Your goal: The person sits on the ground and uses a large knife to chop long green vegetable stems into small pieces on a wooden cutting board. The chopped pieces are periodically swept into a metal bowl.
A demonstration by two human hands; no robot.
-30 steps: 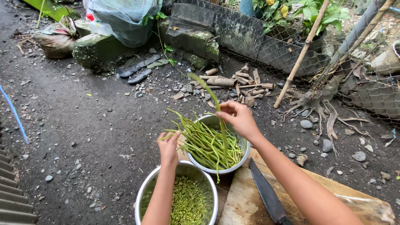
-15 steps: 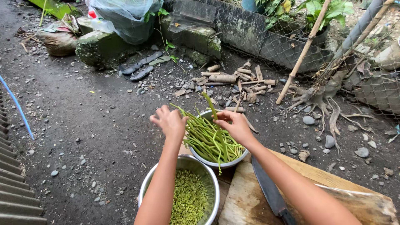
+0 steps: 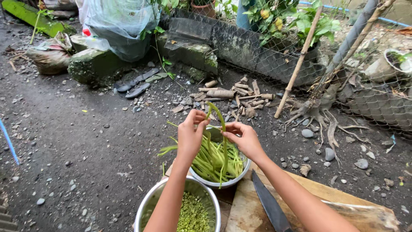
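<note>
Both hands (image 3: 192, 136) (image 3: 243, 138) now together on arched green bean (image 3: 221, 124), ends downward.

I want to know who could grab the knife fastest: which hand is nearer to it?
Right. The right hand is above the bean bowl, just up and left of the knife on the board. The left hand is farther left, across the bowl.

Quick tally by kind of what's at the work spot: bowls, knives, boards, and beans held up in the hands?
Round metal bowls: 2, one of long green beans, one of chopped green pieces
Dark-bladed knife: 1
Wooden cutting board: 1
Long green bean held between left hand and right hand: 1
Total: 5
</note>
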